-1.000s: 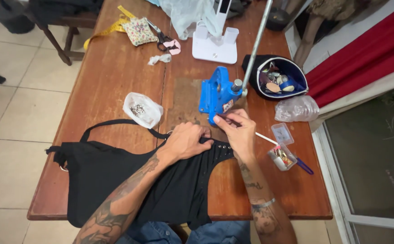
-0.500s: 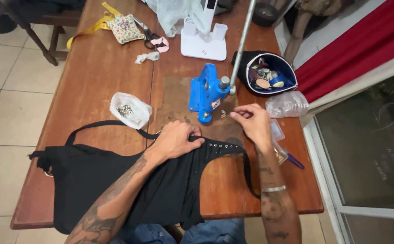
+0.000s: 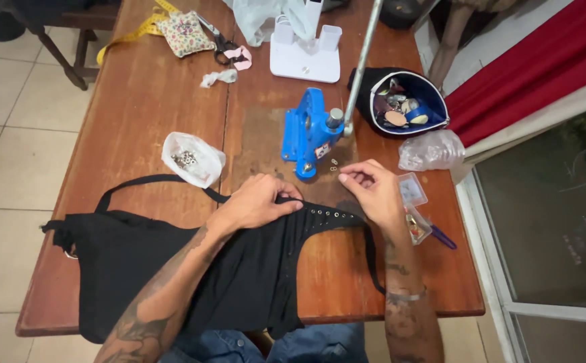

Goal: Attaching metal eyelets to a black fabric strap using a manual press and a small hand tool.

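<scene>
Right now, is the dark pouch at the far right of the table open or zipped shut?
Open: the pouch gapes, with small round pieces showing inside its rim.
</scene>
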